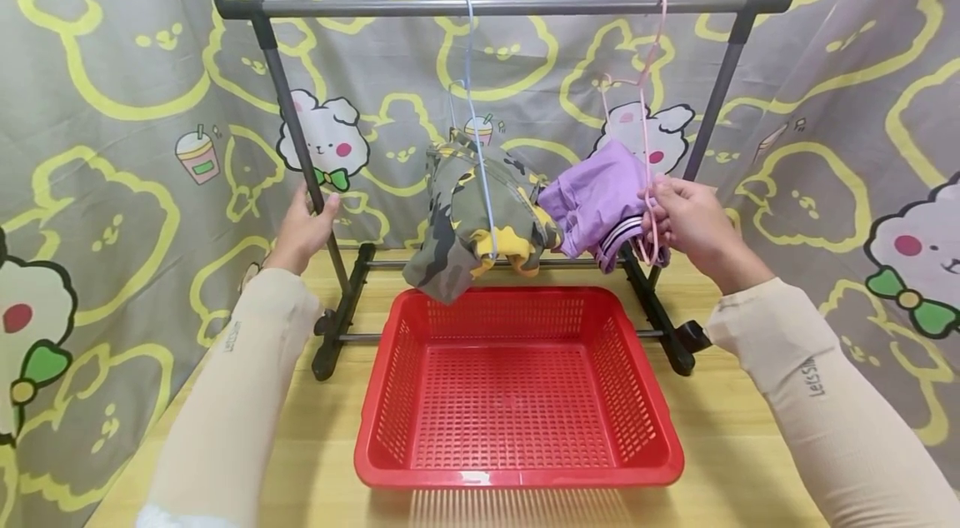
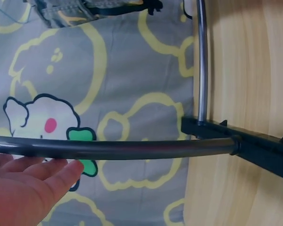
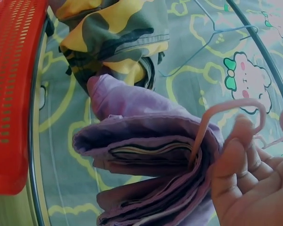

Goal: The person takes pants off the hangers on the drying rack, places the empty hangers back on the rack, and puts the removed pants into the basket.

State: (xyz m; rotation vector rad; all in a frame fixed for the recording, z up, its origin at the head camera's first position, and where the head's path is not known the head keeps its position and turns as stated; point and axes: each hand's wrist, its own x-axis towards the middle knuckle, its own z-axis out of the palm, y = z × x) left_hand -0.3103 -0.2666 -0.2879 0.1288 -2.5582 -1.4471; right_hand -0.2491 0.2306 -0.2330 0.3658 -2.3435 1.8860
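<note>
Right grip (image 1: 686, 220) pinching pink hanger (image 3: 226, 106) draped with purple garment (image 1: 600, 191), left grip (image 1: 302, 235) loosely spread against rack upright (image 1: 291, 118), red basket (image 1: 517, 478) below

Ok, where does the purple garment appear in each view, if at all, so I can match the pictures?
Head: the purple garment is right of centre, beside the right hand.
Left wrist: not in it.
Right wrist: centre to bottom, left of the right hand.
Shared landmark: the camouflage garment, near the middle in head, top left in left wrist, upper left of centre in right wrist.
</note>
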